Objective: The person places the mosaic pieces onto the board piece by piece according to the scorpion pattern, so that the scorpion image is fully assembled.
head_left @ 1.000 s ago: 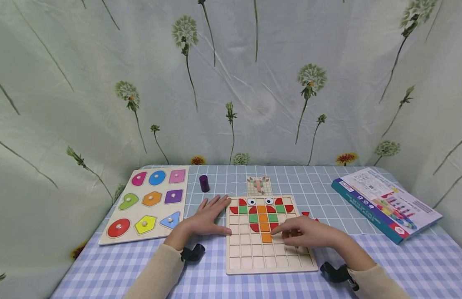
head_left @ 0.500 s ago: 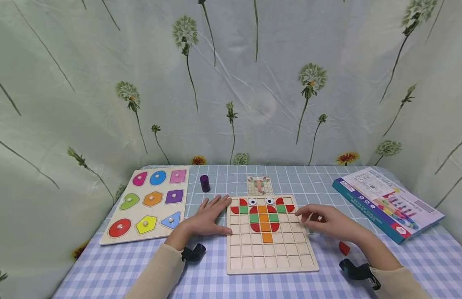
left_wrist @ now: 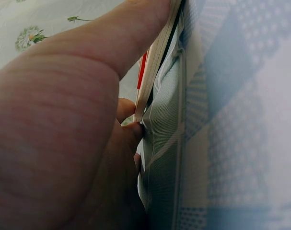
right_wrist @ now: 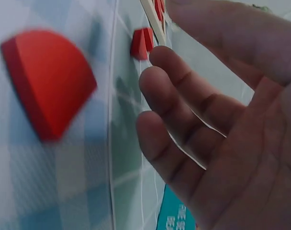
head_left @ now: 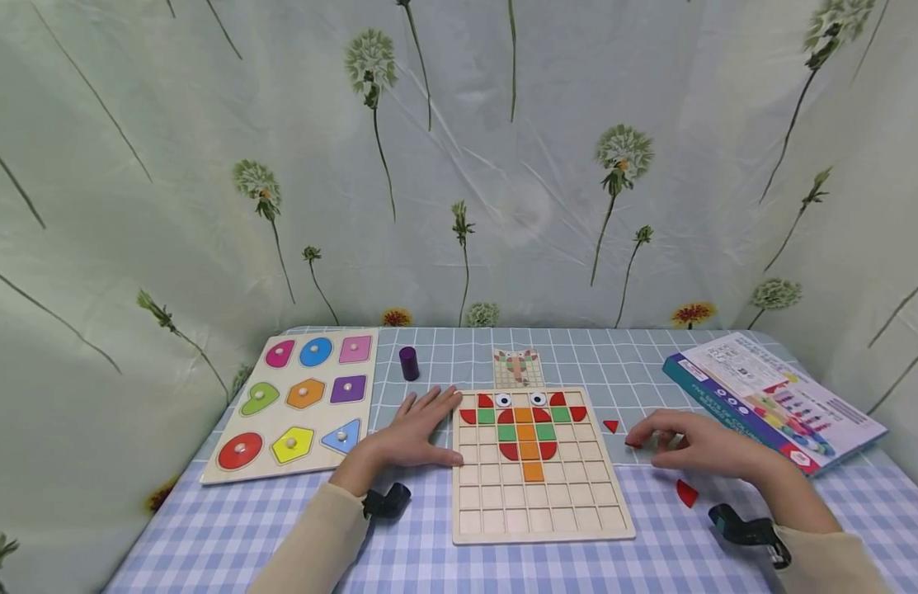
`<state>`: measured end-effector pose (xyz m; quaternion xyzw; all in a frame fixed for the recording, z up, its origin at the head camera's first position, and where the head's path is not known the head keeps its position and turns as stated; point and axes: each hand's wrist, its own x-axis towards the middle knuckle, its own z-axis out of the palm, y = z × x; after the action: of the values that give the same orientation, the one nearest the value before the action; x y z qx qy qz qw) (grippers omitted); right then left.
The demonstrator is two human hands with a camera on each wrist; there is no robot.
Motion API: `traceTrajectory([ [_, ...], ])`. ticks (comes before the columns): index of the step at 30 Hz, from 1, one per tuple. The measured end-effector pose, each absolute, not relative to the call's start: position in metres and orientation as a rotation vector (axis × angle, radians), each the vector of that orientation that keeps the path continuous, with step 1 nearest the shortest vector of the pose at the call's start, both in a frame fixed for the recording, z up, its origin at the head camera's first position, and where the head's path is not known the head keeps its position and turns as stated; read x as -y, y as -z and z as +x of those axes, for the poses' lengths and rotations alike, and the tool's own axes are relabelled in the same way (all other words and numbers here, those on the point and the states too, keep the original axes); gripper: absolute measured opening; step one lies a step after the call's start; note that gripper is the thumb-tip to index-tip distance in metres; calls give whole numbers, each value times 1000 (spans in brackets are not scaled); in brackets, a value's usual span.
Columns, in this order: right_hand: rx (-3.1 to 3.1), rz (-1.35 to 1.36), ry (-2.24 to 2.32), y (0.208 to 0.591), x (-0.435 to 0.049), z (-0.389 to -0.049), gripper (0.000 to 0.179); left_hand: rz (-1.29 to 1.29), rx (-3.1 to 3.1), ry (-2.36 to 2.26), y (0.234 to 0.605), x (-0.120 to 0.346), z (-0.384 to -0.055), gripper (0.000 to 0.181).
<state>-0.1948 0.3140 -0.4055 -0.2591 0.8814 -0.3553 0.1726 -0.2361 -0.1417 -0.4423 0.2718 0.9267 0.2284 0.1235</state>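
Note:
My left hand (head_left: 421,431) lies with spread fingers along the left edge of a wooden grid board (head_left: 496,521), thumb and fingertips at its rim. Red, green and orange tiles (head_left: 529,450) and two eye pieces fill part of the grid. Right of the board, my right hand (head_left: 699,445) hovers with bent fingers, its index fingertip right at a small red piece (head_left: 633,445). A red triangle (head_left: 611,426) lies between this hand and the board. Below the palm sits a red quarter-circle piece (head_left: 686,493), large in the right wrist view.
Behind the board stands a small pattern card (head_left: 516,369). A shape puzzle with knobs (head_left: 280,404) lies at the left, a purple cylinder (head_left: 409,364) beside it. At the right is a flat box (head_left: 770,396). Blue-checked cloth covers the table, with a curtain behind.
My right hand has left the orange tile on the board and moved right to the loose red pieces, uncovering the quarter-circle piece. The left hand has stayed put.

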Motion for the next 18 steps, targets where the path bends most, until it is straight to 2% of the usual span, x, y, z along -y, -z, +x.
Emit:
traceTrajectory([
  [6, -2425, -797, 984, 405, -329, -193, 30, 782, -2702, -673, 442, 142, -236, 100],
  [18, -2320, -694, 906, 405, -340, -189, 33, 782, -2697, -676, 441, 142, -236, 100],
])
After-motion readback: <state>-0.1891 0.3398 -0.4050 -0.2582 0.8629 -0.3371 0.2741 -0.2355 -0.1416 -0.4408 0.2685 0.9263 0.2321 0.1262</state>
